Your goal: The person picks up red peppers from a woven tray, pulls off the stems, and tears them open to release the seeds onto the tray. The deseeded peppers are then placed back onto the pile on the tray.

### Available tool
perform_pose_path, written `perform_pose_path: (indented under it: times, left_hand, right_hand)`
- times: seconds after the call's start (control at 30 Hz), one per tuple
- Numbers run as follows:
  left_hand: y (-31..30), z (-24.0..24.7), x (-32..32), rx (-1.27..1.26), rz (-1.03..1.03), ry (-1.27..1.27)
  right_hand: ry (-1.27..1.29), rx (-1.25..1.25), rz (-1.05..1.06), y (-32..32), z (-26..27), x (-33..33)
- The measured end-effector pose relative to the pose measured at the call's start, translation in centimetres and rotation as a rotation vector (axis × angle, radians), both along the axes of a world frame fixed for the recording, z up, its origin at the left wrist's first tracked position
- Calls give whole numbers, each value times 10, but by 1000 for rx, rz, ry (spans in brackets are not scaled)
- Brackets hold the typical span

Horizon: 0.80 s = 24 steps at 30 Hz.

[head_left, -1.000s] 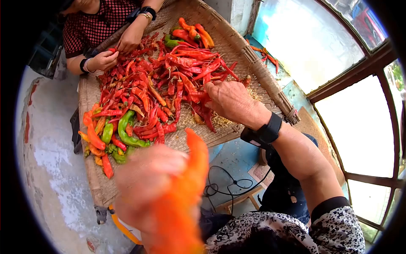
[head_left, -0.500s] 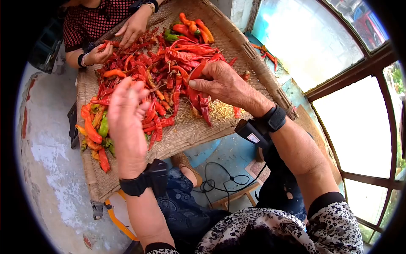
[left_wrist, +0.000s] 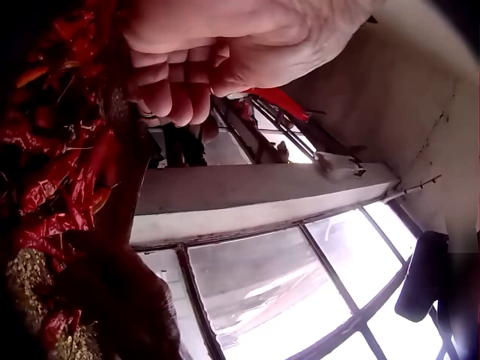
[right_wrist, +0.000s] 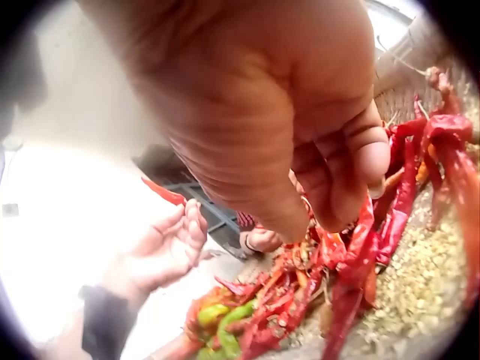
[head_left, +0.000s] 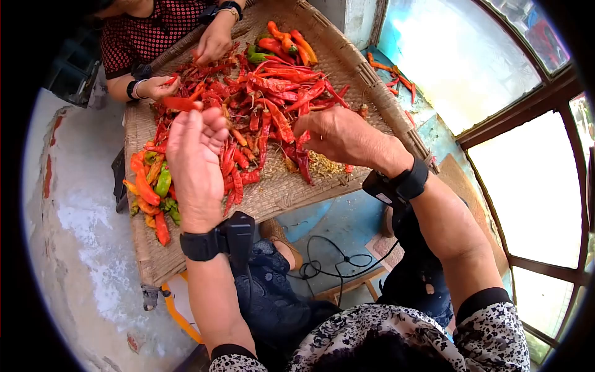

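My left hand (head_left: 198, 161) is raised over the near left part of the pile, palm turned up. Between its thumb and finger it pinches a red chili pepper (head_left: 181, 103), whose tip also shows past the hand in the left wrist view (left_wrist: 281, 103). My right hand (head_left: 353, 136) is bent down at the right side of the heap of red chili peppers (head_left: 273, 93). Its fingers (right_wrist: 369, 154) are curled, with the tips right at a wrinkled red pepper (right_wrist: 364, 229); I cannot tell if they grip it.
Everything lies on a woven tray (head_left: 279, 195) with a raised rim. Pale seeds (head_left: 325, 166) are scattered near my right hand. Green and orange peppers (head_left: 149, 186) lie at the left, more (head_left: 291, 43) at the back. Across sits another person (head_left: 161, 31) handling peppers. Windows (head_left: 458, 68) stand at right.
My left hand first swept an orange pepper close past the camera, then appeared open-fingered; now it pinches a red pepper. My right hand held a red pepper up half a second ago and has since dipped.
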State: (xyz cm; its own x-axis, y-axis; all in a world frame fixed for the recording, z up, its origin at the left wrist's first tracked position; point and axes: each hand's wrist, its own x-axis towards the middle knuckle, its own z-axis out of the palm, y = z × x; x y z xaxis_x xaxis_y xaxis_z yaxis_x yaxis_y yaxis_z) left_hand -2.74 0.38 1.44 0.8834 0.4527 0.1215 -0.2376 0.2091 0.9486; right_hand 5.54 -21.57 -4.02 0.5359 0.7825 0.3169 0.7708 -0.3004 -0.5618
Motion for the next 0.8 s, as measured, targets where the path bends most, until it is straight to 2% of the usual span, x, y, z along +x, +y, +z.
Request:
perform_pose_path:
  times: [0.03,0.1,0.13,0.17,0.23,0.33,0.4,0.43,0.47,0.53,0.63,0.67,0.73,0.77,0.8]
  left_hand:
    - [8,5,4,-128,109,-33]
    - [33,2,9,-442,196,-56]
    - [38,-3,12,-519,284,-30]
    - [40,-11,11,-534,264,23]
    - [30,-25,6,-529,-18,71]
    - [-11,-31,1,-340,-257,157]
    - [-30,-30,1,17,-294,254]
    - [-36,-28,1,247,-280,274]
    - [-37,-33,2,236,-288,277]
    - [-38,-43,3,587,-193,181]
    - [-46,-34,-4,542,-285,294]
    - [-43,-40,-3,560,-308,304]
    - [-52,-44,0,521,-326,237]
    - [-55,-44,1,488,-335,169]
    - [-56,-40,1,604,-341,166]
  right_hand:
    - [-83,-248,-16,3,-3,-4]
    - [-270,-394,-27,8,-10,-16]
    - [-275,-391,-28,11,-15,-19]
    - [-298,-392,-15,15,-20,-21]
    - [-324,-393,4,22,-20,-20]
    - [-284,-451,38,23,-15,-18]
    - [-237,-374,-6,20,-8,-14]
    - [-188,-195,-1,20,-12,-7]
    - [-102,-52,5,18,-11,0]
    - [81,165,-9,16,3,8]
    - [457,247,1,10,28,7]
    - [457,245,-7,9,32,5]
    - [682,330,10,9,35,0]
    - [682,325,10,8,35,-1]
    - [672,320,58,8,35,-2]
